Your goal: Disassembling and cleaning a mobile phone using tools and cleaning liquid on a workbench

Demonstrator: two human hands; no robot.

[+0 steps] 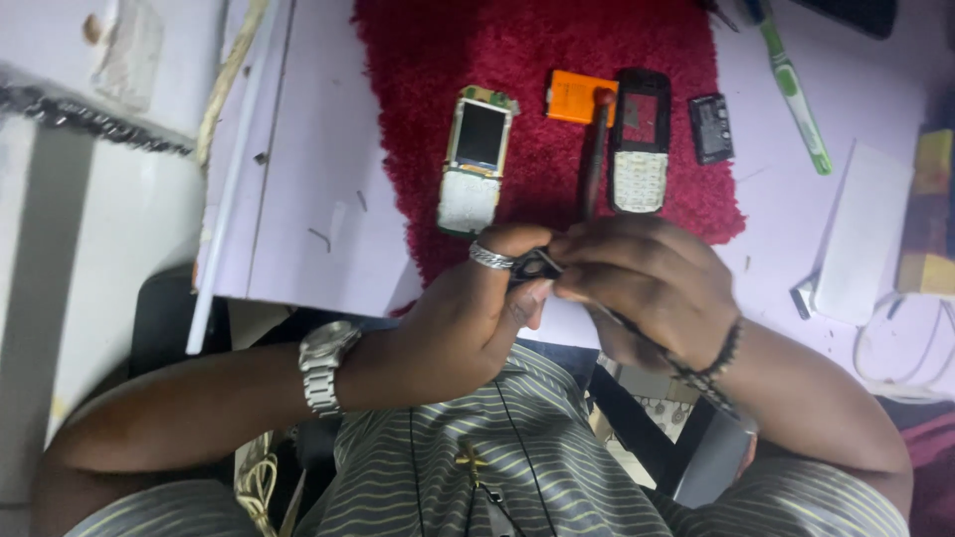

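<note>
Both hands meet at the desk's near edge, the left hand [477,308] and right hand [647,278] pinching a small black part [537,265] between them. On the pale desk [308,199], a red mat [537,60] carries a stripped phone [476,159], a keypad cover [640,139] and a screwdriver [595,149].
</note>
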